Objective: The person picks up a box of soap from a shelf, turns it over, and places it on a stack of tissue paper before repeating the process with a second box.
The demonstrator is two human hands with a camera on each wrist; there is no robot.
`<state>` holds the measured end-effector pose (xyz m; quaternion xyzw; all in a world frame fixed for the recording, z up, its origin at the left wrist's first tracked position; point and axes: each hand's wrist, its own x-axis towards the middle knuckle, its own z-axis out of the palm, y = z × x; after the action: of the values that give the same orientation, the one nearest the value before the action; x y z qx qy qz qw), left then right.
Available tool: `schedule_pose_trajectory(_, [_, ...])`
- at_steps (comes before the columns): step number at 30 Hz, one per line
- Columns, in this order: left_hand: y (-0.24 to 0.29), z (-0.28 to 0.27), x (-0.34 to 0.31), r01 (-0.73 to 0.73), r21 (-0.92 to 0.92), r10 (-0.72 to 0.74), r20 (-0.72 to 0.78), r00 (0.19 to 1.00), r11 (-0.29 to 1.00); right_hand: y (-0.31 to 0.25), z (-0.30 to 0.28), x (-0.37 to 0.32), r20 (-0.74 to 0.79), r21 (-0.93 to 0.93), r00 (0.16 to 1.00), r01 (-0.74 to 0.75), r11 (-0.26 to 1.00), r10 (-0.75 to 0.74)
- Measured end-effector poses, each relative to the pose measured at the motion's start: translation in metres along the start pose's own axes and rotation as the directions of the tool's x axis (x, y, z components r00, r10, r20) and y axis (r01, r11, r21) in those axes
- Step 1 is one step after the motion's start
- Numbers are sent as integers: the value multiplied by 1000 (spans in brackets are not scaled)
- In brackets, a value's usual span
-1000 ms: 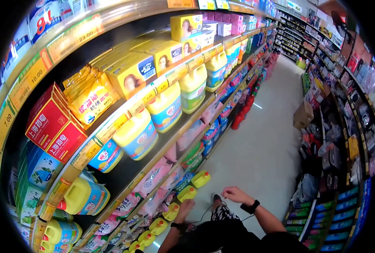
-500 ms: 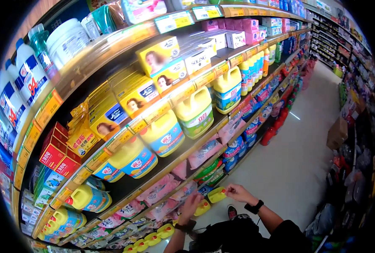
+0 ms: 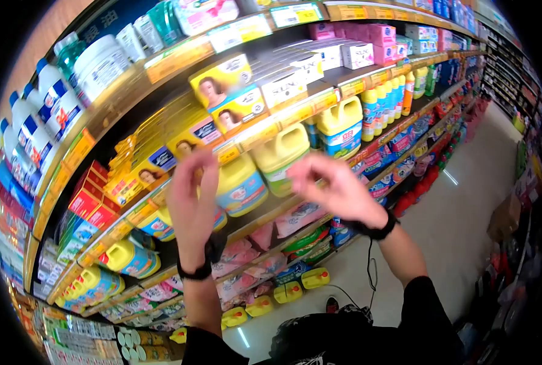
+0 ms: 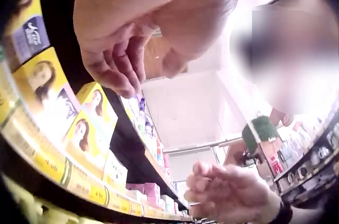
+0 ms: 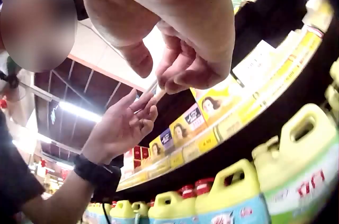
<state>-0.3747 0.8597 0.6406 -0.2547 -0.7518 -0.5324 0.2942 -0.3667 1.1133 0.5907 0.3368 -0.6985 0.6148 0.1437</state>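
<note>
Both hands are raised in front of the shelf and hold nothing. In the head view my left hand (image 3: 192, 198) is blurred and overlaps the row of yellow jugs (image 3: 241, 188) and the price strip above them. Its fingers (image 4: 124, 68) bend loosely in the left wrist view. To its right is my right hand (image 3: 341, 191), fingers relaxed, in front of a green-labelled yellow jug (image 3: 283, 155). The right wrist view shows its thumb and fingertips (image 5: 198, 78) apart. Yellow boxes with a woman's portrait (image 3: 213, 88) stand just above and beyond the hands.
Red boxes (image 3: 94, 198) stand at the left of the same shelf. White bottles (image 3: 58, 100) and a white tub (image 3: 100, 64) line the upper shelf. Pink bags (image 3: 301, 219) fill a lower shelf, with more jugs (image 3: 289, 292) on the floor. An aisle (image 3: 459, 182) runs along the right.
Both hands have risen from low near the body to the height of the jugs and price strip. The head view has turned left toward the shelf.
</note>
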Motion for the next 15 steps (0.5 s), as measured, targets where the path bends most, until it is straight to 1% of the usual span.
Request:
schedule_pose_trajectory(1, [-2, 4, 17, -68, 83, 71, -33, 997, 994, -5, -3, 19, -46, -25, 998, 34, 999, -35])
schedule_pose_trajectory(3, [6, 10, 44, -130, 250, 156, -87, 984, 959, -11, -8, 55, -112, -217, 991, 48, 975, -74])
schedule_pose_trajectory(5, [-7, 16, 67, -253, 424, 333, -127, 934, 870, -9, -12, 85, -197, -415, 958, 110, 903, -207])
schedule_pose_trajectory(6, [-12, 19, 77, -299, 510, 418, -136, 898, 807, -7, -15, 98, -239, -421, 938, 132, 898, -250])
schedule_pose_trajectory(7, [-12, 20, 84, -314, 536, 436, -114, 893, 784, -3, -18, 111, -275, -557, 903, 129, 820, -329])
schedule_pose_trajectory(8, [-10, 20, 88, -323, 569, 449, -93, 889, 756, 6, -22, 124, -285, -601, 873, 159, 783, -396])
schedule_pose_trajectory(9, [-11, 19, 93, -320, 611, 456, -75, 887, 724, 14, -25, 135, -288, -634, 841, 192, 749, -459])
schedule_pose_trajectory(11, [-32, 19, 112, -283, 537, 313, 36, 949, 795, 26, -25, 153, -309, -596, 840, 196, 779, -447])
schedule_pose_trajectory(12, [-2, 21, 104, -83, 381, 108, -46, 993, 921, 23, -23, 157, -308, -553, 865, 176, 815, -396])
schedule_pose_trajectory(13, [-16, 20, 112, -122, 410, 156, -52, 986, 904, 20, -19, 160, -290, -527, 882, 176, 831, -371])
schedule_pose_trajectory(14, [-29, 19, 120, -158, 439, 203, -57, 978, 884, 19, -17, 163, -294, -489, 905, 135, 862, -309])
schedule_pose_trajectory(15, [-30, 20, 124, -134, 387, 190, -109, 976, 912, 32, -20, 173, -267, -428, 922, 146, 892, -279])
